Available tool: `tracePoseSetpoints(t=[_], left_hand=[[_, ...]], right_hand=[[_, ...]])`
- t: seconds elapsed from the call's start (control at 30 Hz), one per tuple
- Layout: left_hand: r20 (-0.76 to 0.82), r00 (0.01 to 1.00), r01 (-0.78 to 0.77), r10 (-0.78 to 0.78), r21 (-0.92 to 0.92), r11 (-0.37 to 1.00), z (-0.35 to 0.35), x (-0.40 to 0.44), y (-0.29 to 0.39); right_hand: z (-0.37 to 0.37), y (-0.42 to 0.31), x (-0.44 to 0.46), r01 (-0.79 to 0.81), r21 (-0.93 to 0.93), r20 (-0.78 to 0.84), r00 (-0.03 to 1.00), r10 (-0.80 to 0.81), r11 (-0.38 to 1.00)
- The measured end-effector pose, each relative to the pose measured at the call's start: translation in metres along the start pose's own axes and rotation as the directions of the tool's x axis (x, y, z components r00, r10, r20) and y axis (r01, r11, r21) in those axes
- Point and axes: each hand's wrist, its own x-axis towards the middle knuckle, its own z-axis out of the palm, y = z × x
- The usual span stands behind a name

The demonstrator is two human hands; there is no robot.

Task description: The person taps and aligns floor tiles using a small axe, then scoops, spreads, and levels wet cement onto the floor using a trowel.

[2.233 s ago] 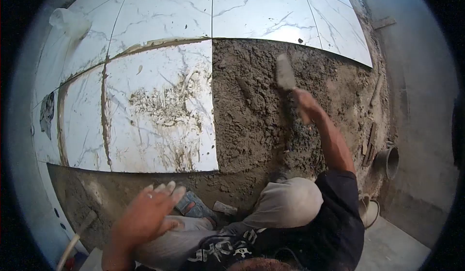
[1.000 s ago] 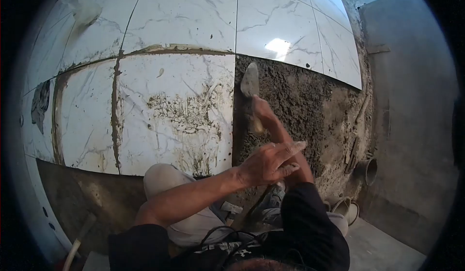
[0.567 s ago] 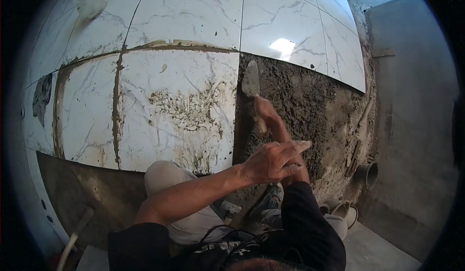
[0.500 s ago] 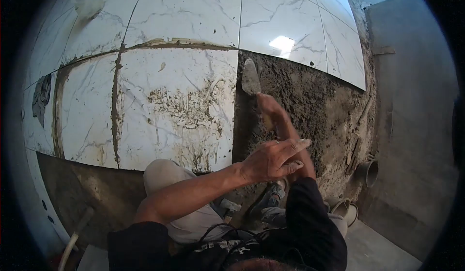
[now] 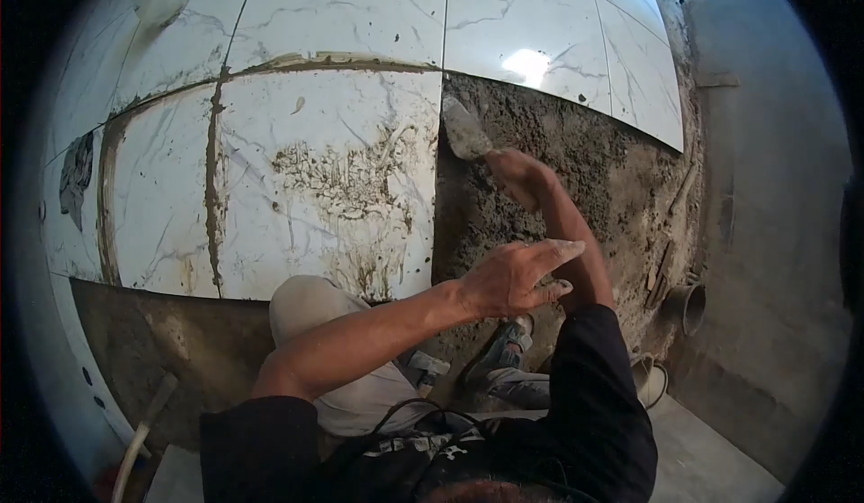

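My right hand (image 5: 524,177) is closed around the handle of a pointed trowel (image 5: 464,130). The trowel's mortar-smeared blade lies at the left edge of the rough mortar bed (image 5: 567,143), close beside the edge of a dirty white marbled tile (image 5: 351,134). Nearer my body, my left hand (image 5: 520,280) hovers by my right forearm with thumb and index finger apart. Nothing shows in it; its other fingers are partly hidden. Dust whitens its fingertips.
Laid tiles (image 5: 531,17) border the bed at the top. A round pipe end (image 5: 691,310) and wood scraps (image 5: 660,273) lie along the grey wall (image 5: 783,188). A crumpled dark scrap (image 5: 77,179) is at far left; a wooden-handled tool (image 5: 135,444) lies lower left.
My right hand and the trowel have shifted, the blade now tilted further left towards the tile's edge. My left hand keeps much the same pose. The whole view has moved slightly.
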Motion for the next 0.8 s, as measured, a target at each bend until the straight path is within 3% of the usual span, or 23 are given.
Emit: tracePoseSetpoints(t=[0.03, 0.07, 0.1, 0.13, 0.17, 0.23, 0.27, 0.33, 0.37, 0.43, 0.47, 0.53, 0.57, 0.6, 0.63, 0.67, 0.7, 0.73, 0.8], left_hand=[[0.016, 1.0, 0.027, -0.027, 0.005, 1.0, -0.003, -0.001, 0.001], [0.013, 0.999, 0.034, -0.034, 0.004, 0.999, -0.006, -0.002, 0.001], [0.004, 1.0, 0.025, -0.025, -0.004, 1.0, -0.009, -0.002, 0.002], [-0.001, 1.0, 0.012, -0.012, -0.013, 1.0, -0.01, -0.001, 0.004], [0.004, 1.0, 0.004, -0.004, -0.013, 1.0, -0.01, -0.002, 0.003], [0.006, 0.999, 0.038, -0.037, -0.039, 0.999, -0.009, -0.001, -0.003], [0.0, 0.999, 0.037, -0.037, -0.041, 0.998, -0.008, 0.0, -0.004], [0.011, 1.0, 0.013, -0.013, 0.012, 1.0, -0.005, -0.002, -0.005], [0.018, 1.0, 0.02, -0.02, 0.006, 1.0, -0.002, -0.004, -0.006], [0.083, 0.995, 0.05, -0.05, 0.001, 0.999, 0.004, -0.004, -0.006], [0.094, 0.994, 0.053, -0.053, -0.005, 0.999, 0.006, -0.006, -0.004], [0.098, 0.993, 0.068, -0.065, -0.022, 0.997, 0.003, -0.004, -0.002], [0.091, 0.994, 0.065, -0.063, -0.021, 0.998, 0.002, -0.002, -0.002], [0.059, 0.997, 0.058, -0.057, -0.009, 0.998, 0.002, -0.003, -0.003], [0.024, 0.999, 0.041, -0.041, 0.008, 0.999, -0.001, -0.001, -0.005], [0.02, 0.999, 0.028, -0.028, 0.01, 1.0, -0.004, 0.002, -0.005], [0.007, 1.0, 0.026, -0.026, -0.012, 1.0, -0.006, 0.003, -0.004], [-0.002, 1.0, 0.029, -0.029, -0.035, 0.999, -0.006, 0.001, -0.003], [0.019, 0.999, 0.044, -0.044, -0.029, 0.999, -0.003, -0.001, -0.004]], right_hand=[[0.001, 0.009, 0.005, 0.059, -0.266, 0.159, 0.987, -0.017, 0.962], [0.012, 0.031, 0.006, 0.06, -0.266, 0.166, 0.986, -0.016, 0.962], [0.029, 0.062, 0.0, 0.299, -0.333, 0.119, 0.954, -0.275, 0.894], [0.042, 0.081, -0.012, 0.503, -0.407, 0.086, 0.852, -0.516, 0.762], [0.046, 0.078, -0.028, 0.498, -0.411, 0.077, 0.853, -0.516, 0.764], [0.043, 0.065, -0.052, 0.186, -0.108, -0.003, 0.982, -0.188, 0.977], [0.036, 0.063, -0.045, 0.186, -0.113, 0.0, 0.982, -0.187, 0.976], [0.022, 0.056, -0.019, 0.074, 0.153, -0.001, 0.997, -0.075, 0.985], [0.016, 0.045, -0.012, 0.067, 0.162, 0.004, 0.998, -0.068, 0.985], [0.002, 0.018, -0.009, -0.101, 0.37, 0.013, 0.994, 0.104, 0.924], [0.007, 0.029, -0.014, -0.108, 0.38, 0.014, 0.994, 0.111, 0.919], [0.021, 0.061, -0.027, 0.084, 0.501, 0.096, 0.984, -0.152, 0.862], [0.042, 0.083, -0.023, 0.402, 0.105, -0.051, 0.916, -0.398, 0.91], [0.047, 0.079, -0.033, 0.401, 0.107, -0.058, 0.916, -0.396, 0.91], [0.043, 0.068, -0.041, 0.252, -0.17, -0.04, 0.964, -0.262, 0.953], [0.04, 0.063, -0.047, 0.079, -0.438, -0.058, 0.992, -0.116, 0.896], [0.053, 0.091, -0.033, 0.156, -0.496, -0.233, 0.924, -0.304, 0.854], [0.052, 0.078, -0.038, 0.152, -0.5, -0.232, 0.925, -0.301, 0.852], [0.043, 0.031, -0.046, -0.034, -0.432, -0.366, 0.92, -0.141, 0.901]])
